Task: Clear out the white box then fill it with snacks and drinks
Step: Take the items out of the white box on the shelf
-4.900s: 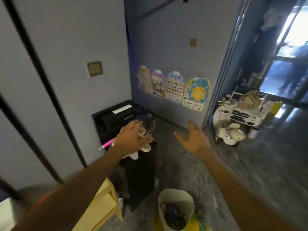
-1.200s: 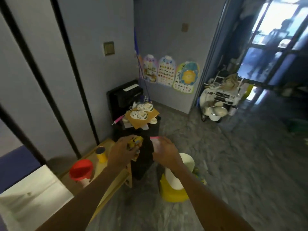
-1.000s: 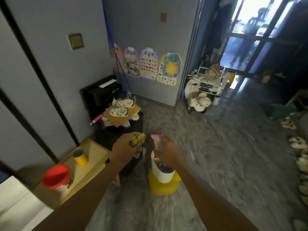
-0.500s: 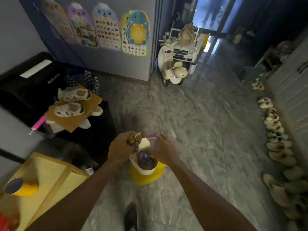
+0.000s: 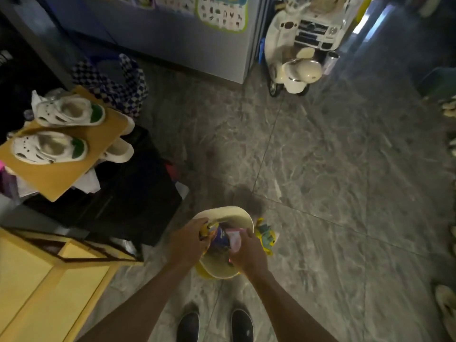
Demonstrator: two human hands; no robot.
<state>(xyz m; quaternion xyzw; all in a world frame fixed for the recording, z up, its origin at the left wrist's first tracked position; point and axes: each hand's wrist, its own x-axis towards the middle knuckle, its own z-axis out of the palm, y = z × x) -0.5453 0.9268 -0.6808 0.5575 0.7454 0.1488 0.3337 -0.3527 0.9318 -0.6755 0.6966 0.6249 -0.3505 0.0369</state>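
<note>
Fingers pinching pink packet, yellow snack, over bin

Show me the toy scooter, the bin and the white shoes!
toy scooter [image 5: 302, 70]: head view, its rounded cream body.
bin [image 5: 229, 210]: head view, its far rim.
white shoes [image 5: 49, 147]: head view, the nearer shoe's fuzzy inside.

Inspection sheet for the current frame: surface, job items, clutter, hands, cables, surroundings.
Surface: grey marble floor, dimly lit.
Job's things: white box not in view; yellow item and pink packet held over cream bin.
Clutter: white shoes on cardboard; checkered cloth.
Grippers: left hand grips yellow item; right hand holds pink packet.
Cables: nothing seen.
Surroundings: yellow table, toy scooter, slippers.
</note>
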